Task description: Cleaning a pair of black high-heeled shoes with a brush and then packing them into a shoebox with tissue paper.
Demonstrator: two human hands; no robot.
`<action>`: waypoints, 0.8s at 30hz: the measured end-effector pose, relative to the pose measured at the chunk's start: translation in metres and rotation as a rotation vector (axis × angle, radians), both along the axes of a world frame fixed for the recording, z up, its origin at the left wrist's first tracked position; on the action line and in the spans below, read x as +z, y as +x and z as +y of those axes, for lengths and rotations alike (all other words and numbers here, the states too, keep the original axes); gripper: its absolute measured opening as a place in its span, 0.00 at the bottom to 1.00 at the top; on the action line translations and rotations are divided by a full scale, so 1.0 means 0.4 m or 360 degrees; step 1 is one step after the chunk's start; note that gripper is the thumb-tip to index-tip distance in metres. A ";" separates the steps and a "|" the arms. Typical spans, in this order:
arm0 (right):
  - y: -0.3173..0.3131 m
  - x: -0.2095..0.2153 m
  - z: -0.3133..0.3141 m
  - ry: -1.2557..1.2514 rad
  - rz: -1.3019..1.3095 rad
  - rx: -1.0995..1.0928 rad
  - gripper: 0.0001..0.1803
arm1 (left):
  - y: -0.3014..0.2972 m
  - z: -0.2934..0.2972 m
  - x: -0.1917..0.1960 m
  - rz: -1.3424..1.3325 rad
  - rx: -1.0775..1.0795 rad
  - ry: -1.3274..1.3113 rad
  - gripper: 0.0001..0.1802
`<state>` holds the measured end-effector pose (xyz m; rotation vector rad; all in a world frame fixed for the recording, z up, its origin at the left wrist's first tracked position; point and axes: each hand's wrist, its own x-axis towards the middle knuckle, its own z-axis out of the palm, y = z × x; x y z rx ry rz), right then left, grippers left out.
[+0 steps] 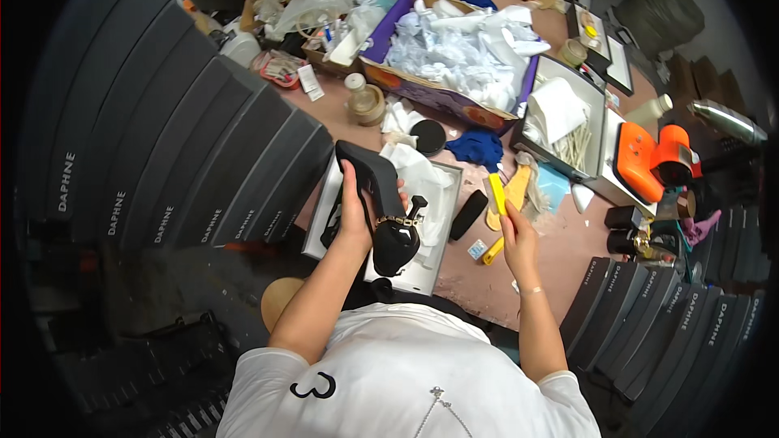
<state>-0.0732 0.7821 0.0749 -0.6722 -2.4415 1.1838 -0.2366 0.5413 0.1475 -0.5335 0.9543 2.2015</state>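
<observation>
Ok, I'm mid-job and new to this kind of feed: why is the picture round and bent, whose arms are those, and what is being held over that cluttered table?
There is no machine here. The one picture comes from a wide fisheye camera worn on a person's head, looking down, so straight edges bend near the rim. The two bare forearms rising from the lower edge are that person's own.

The left hand grips a black high-heeled shoe with a chain strap, above an open shoebox lined with white paper. The right hand holds a small yellow tool; what kind it is I cannot tell.

On the pinkish table lie a large cardboard box of crumpled white paper, a blue cloth, a black round lid and an orange device. Stacks of dark shoeboxes stand at both sides. Another person sits at the far end.
</observation>
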 end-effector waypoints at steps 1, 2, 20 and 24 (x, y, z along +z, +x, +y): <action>-0.016 -0.060 0.035 0.0052 0.0017 -0.0041 0.17 | 0.025 0.005 0.001 -0.0049 -0.0070 0.0068 0.41; -0.028 -0.103 0.067 0.0012 -0.0140 -0.0101 0.19 | 0.057 0.002 -0.020 -0.0038 -0.0176 0.0038 0.39; -0.090 0.292 -0.177 -0.0383 0.0209 0.0799 0.18 | 0.098 -0.032 -0.056 0.0836 -0.0506 -0.0240 0.42; -0.188 0.243 -0.174 0.0065 0.0565 0.0953 0.15 | 0.169 -0.033 -0.088 0.0711 -0.0917 -0.0017 0.40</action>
